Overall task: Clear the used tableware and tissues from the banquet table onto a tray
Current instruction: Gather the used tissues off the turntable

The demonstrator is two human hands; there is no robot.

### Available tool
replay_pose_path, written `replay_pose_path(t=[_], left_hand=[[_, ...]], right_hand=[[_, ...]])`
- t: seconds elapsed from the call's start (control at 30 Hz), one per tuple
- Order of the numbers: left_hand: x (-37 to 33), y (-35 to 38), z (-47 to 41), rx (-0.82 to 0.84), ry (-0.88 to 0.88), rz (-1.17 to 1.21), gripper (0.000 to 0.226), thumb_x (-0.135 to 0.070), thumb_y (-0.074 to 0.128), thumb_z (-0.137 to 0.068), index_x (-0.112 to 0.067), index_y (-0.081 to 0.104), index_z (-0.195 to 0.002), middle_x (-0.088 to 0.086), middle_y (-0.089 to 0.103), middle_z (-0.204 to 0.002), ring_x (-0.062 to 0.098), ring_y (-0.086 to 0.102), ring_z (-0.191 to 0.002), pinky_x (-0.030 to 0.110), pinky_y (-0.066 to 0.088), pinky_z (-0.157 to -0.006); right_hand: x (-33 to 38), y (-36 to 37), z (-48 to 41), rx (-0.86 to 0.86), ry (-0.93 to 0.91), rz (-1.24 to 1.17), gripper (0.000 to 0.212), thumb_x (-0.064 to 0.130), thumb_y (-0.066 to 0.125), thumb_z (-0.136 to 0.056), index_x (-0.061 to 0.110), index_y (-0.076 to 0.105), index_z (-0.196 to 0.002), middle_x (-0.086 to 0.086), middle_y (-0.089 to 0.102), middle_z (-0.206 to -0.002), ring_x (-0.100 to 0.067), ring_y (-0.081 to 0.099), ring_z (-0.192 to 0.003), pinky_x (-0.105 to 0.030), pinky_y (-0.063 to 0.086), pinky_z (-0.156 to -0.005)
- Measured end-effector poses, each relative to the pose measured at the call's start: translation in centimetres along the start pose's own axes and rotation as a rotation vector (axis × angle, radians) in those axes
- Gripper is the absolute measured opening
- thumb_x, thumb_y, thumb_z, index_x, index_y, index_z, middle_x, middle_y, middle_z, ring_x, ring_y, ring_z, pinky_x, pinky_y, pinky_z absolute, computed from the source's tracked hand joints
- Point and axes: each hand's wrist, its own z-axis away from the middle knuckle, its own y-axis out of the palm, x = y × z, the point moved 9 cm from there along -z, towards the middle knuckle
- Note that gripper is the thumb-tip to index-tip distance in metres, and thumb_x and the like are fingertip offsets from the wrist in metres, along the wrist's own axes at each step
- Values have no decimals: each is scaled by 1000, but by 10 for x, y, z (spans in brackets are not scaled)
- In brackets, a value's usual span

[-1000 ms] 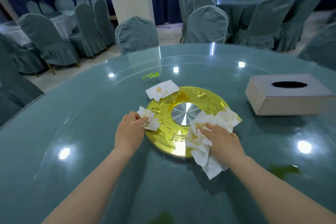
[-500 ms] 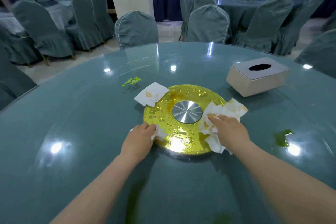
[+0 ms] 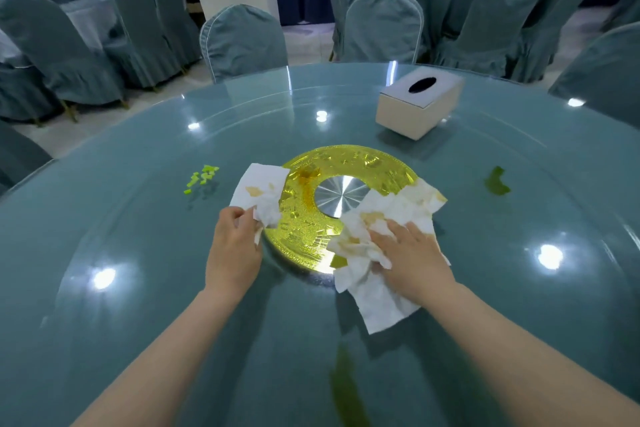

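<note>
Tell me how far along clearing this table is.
Done: no tableware in sight. In hand: the left hand pinches a stained tissue; the right hand presses a tissue pile on the gold disc. Left: both must reach a tray, not in view; green bits and a spill are uncleared.

Single view only, head-mounted, wide-angle. Faces forward and steeply down over the round tabletop (image 3: 138, 236) from close in; takes in covered chairs (image 3: 244, 42) beyond the far rim.
</note>
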Motion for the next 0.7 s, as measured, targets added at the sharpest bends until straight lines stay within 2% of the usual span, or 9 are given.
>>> replay_pose_path(t=[0.1,0.17,0.27,0.33,0.4,0.47,0.57,0.63,0.7], left_hand=[[-1,6,-12,-41,-27,11,32,8,57,-82,3,61,-113,26,45,-109,42,52,-95,43,45,-80],[2,15,-21,-37,-78,-13,33,-1,60,-86,-1,60,-119,28,44,-117,46,48,-107,50,45,-87],[16,48,-27,183,-194,-260,45,-38,52,-93,-30,45,-136,20,23,-148,43,22,-135,59,29,-103],[24,64,-22,315,-212,-420,45,-48,38,-96,-38,36,-140,15,19,-154,41,20,-138,59,25,-105],[23,66,-19,310,-154,-464,44,-42,36,-98,-34,38,-141,16,32,-149,41,33,-132,54,33,-101],[20,55,-19,243,-134,-399,38,-31,39,-99,-29,46,-136,18,47,-134,40,46,-117,48,43,-88],[24,34,-16,166,-148,-340,32,-10,46,-94,-19,60,-121,19,54,-106,40,51,-91,41,40,-66],[26,24,-12,167,-155,-272,35,5,48,-83,-10,68,-108,22,54,-97,42,52,-86,41,40,-64],[22,18,-4,201,-173,-218,38,10,49,-78,-9,72,-101,23,54,-94,43,53,-85,41,41,-67]], right_hand=[[-7,-6,-4,-27,-11,-13,60,33,40,-97,36,14,-151,-1,11,-160,-30,11,-145,-43,16,-117],[-10,-8,-4,-54,0,-44,63,21,41,-97,33,14,-152,-1,12,-160,-29,11,-145,-38,15,-115],[-15,-13,-4,-95,6,-69,64,13,40,-95,30,16,-152,-1,14,-160,-28,14,-145,-35,17,-115],[-19,-16,-7,-110,10,-73,62,14,40,-96,30,18,-152,-1,17,-159,-27,17,-144,-35,20,-113],[-24,-18,-8,-120,32,-97,60,13,40,-96,30,21,-151,-1,21,-159,-27,19,-143,-35,24,-112],[-26,-20,-7,-136,63,-113,62,10,42,-95,29,23,-151,0,25,-157,-26,22,-142,-35,29,-110],[-27,-26,-2,-143,94,-88,69,5,53,-87,25,29,-148,0,38,-149,-26,33,-135,-35,38,-102],[-25,-26,4,-101,71,-13,70,3,61,-80,21,36,-143,-2,48,-138,-27,44,-125,-35,44,-90],[-24,-26,10,-62,52,57,65,2,65,-75,17,44,-134,-4,56,-122,-28,54,-112,-33,43,-71]])
